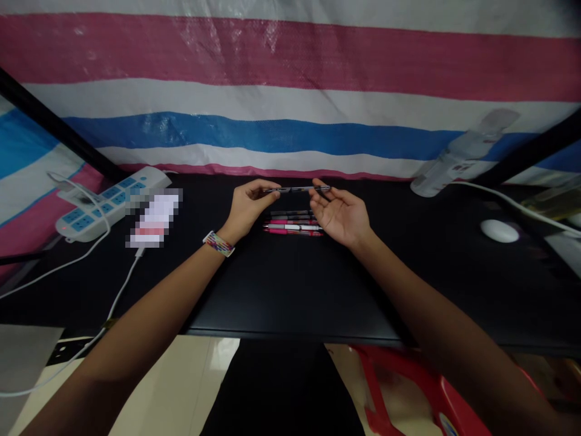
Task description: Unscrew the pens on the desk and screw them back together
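My left hand [248, 204], wearing a colourful woven wristband [218, 243], pinches one end of a dark pen [297, 189] between thumb and fingertips. The pen is level, just beyond a row of other pens. My right hand [341, 215], palm turned up and fingers loosely curled, has the pen's other end at its fingertips. Below the held pen, several pens lie side by side on the black table [290, 284]: dark ones [290, 214] farther away, then pink ones and a white pen [293, 227] nearer me. My right fingers partly cover their right ends.
At left are a power strip [113, 203], a blurred-out phone [157, 218] and a white cable [121, 290]. A clear bottle [447, 163] and a white mouse [499, 231] are at right. A striped sheet [290, 109] hangs behind; a red stool [408, 387] stands below.
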Demonstrator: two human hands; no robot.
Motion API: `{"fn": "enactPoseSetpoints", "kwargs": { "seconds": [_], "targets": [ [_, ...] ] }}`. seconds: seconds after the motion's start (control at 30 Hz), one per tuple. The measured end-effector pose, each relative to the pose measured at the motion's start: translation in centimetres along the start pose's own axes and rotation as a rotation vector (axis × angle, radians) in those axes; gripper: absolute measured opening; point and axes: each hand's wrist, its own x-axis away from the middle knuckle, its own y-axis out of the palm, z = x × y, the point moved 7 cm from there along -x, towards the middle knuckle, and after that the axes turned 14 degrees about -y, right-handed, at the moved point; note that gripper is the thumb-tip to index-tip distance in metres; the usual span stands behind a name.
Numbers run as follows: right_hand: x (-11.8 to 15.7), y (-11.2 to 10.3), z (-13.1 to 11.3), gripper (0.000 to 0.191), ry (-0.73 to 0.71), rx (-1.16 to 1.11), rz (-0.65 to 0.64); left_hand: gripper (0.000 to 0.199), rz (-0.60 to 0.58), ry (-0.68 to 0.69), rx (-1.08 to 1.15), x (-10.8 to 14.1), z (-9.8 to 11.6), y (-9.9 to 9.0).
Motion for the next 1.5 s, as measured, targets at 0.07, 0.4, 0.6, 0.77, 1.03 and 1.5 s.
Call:
{"fn": "enactPoseSetpoints", "kwargs": {
  "seconds": [0.07,0.4,0.6,0.77,1.03,1.5],
  "targets": [
    [0.03,-0.07,0.13,0.031,0.0,0.021,0.007,0.031,0.004,0.004,-0.007,0.0,0.04,-0.02],
    [0.31,0.13,0.21,0.04,-0.013,0.037,0.008,0.028,-0.01,0.013,-0.009,0.0,-0.14,0.12],
    [0.28,0.04,0.33,0.036,-0.002,0.004,0.055,0.029,-0.013,0.01,-0.029,0.03,-0.16,0.22],
    [0.19,-0.02,0.32,0.037,-0.02,0.048,0.026,0.029,-0.014,0.005,-0.05,0.0,-0.35,0.25],
    [0.34,0.01,0.05,0.044,-0.026,0.018,0.028,0.03,-0.005,0.004,-0.007,0.18,-0.01,0.35],
    [0.62,0.23,0.65,0.035,0.066,-0.195,0.103,0.025,-0.004,0.021,-0.008,0.15,0.05,0.32]
  ]
}}
